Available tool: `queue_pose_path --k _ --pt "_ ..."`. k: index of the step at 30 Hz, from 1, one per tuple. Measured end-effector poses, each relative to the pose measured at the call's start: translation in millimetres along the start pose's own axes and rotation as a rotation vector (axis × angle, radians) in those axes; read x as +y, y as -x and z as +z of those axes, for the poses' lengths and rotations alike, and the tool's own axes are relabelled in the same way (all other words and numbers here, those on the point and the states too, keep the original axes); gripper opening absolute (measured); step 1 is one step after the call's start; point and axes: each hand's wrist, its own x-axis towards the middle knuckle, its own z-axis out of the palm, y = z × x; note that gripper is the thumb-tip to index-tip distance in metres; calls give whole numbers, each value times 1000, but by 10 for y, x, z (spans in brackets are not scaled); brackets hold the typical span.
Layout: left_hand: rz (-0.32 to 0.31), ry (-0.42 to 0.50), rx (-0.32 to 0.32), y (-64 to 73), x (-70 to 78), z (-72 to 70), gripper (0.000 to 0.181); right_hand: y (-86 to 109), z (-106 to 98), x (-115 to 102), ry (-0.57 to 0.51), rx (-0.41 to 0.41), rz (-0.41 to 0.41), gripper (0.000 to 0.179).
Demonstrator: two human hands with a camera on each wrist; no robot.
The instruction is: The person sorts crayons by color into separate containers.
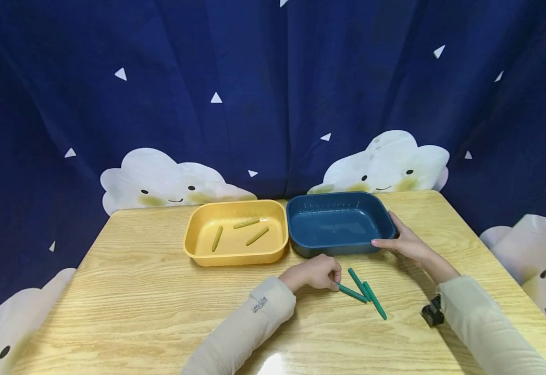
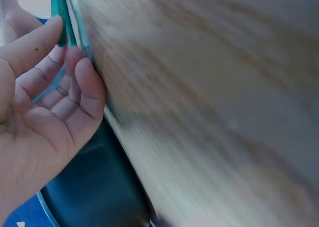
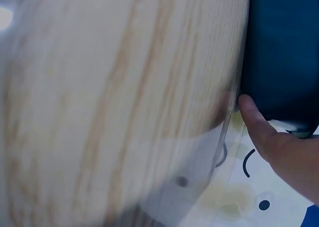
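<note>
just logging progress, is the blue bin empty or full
Empty: the blue bin shows bare floor; the green sticks are outside it.

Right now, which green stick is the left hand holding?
The leftmost stick: the left hand pinches its left end. The far stick and the right stick lie on the table, clear of the fingers.

Table (image 1: 137,291): pale wood, streaky grain, glare patch on near side. Toward far edge, yellow tub (image 1: 235,259) left, blue tub (image 1: 338,250) right, side by side. Nearer, before blue tub: green sticks (image 1: 364,292), clustered, at angles.
</note>
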Motion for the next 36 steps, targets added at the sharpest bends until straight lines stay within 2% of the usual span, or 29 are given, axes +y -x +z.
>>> queue_pose_path --k 13,25,28,36 --pt "57 220 131 68 6 -12 8 12 15 -21 27 1 9 105" --pt "72 480 172 142 68 -79 7 11 2 5 39 7 -11 105" --pt "71 504 178 158 81 -117 7 14 3 5 34 8 -6 105" --pt "86 486 232 196 73 -218 6 13 6 6 24 4 -12 104"
